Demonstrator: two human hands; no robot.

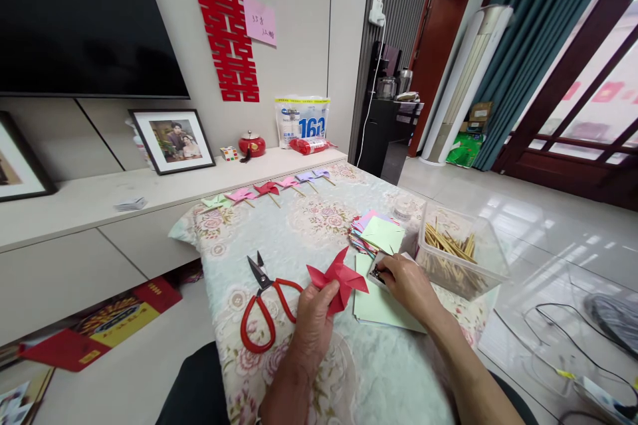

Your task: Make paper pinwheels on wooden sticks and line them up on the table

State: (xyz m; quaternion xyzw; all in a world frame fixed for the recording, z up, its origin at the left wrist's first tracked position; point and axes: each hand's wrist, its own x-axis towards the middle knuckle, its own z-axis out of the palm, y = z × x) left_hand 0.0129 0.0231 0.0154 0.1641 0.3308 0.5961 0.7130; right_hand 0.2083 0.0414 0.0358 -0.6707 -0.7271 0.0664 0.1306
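Note:
My left hand (314,319) pinches a red paper pinwheel (345,276) between thumb and fingers, its folded blades facing up. Just right of it, my right hand (409,282) has its fingertips down in a small white box (409,257) of tiny dark pieces, too small to name. The fingers are closed together; what they grip is hidden. Beneath the box lie light green paper sheets (381,309). Red-handled scissors (264,284) rest with blades apart to the left of my left hand. Behind the box is a stack of colored paper squares (383,232).
A clear plastic bin (466,284) of thin wooden sticks (451,242) stands at the table's right. Several finished pinwheels (268,188) on sticks line the far edge of the flowered tablecloth (323,212). A clear round container (403,207) sits near the bin. Cables (563,309) lie on the floor.

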